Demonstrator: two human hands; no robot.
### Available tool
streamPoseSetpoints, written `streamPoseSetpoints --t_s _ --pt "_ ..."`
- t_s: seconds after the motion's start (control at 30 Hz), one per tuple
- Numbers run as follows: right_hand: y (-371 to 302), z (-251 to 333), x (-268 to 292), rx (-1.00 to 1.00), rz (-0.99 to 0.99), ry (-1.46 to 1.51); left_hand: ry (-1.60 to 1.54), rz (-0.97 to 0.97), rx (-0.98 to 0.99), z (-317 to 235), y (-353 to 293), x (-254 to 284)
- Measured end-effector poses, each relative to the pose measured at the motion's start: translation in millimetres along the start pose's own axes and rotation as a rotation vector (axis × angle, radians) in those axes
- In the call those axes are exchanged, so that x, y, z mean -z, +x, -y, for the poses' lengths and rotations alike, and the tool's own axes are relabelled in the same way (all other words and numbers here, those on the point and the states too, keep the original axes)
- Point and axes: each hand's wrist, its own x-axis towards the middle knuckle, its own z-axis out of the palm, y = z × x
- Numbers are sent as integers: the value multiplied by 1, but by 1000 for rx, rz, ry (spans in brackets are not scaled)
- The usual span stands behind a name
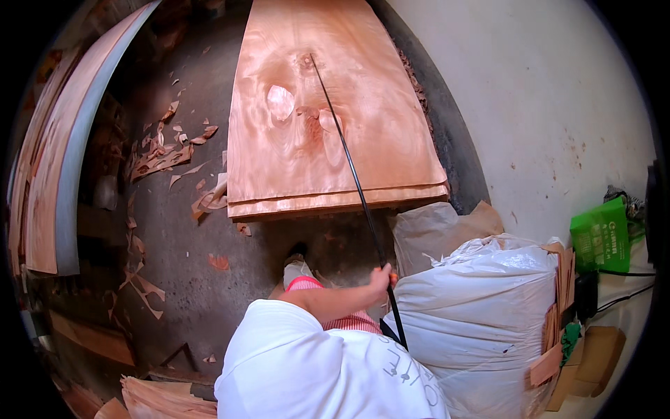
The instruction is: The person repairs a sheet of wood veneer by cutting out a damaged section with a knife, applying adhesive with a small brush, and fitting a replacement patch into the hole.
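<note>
My left hand (381, 279) is closed round a long thin black pole (352, 167), below its middle. From the hand the pole runs forward over a stack of reddish wood veneer sheets (377, 146). Its far tip lies over a knot-like mark on the top sheet; whether it touches cannot be told. A pale oval patch (280, 103) shows on that sheet, left of the pole, and torn-looking spots lie beside the pole. The pole's near end reaches down beside my white shirt. My right hand is out of view.
Veneer scraps (160, 162) litter the dark floor at the left. Long curved sheets (66, 167) stand at the far left. On the right are a white plastic-covered pile (474, 300), a green bag (600, 236) by the white wall (530, 91), and an open cardboard box (599, 356).
</note>
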Motion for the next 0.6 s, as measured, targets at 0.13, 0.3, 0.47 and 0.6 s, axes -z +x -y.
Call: streamPoseSetpoints --t_s 0.13,0.3,0.47,0.6 --pt "3 2 4 25 10 -27 43 -50 128 -1 21 27" --pt "-3 -2 3 20 7 -30 179 41 202 9 2 20" --pt "-5 -2 3 30 7 -38 113 -10 109 -13 32 20" --pt "-3 -2 3 50 12 -47 52 -46 2 -27 42 27"
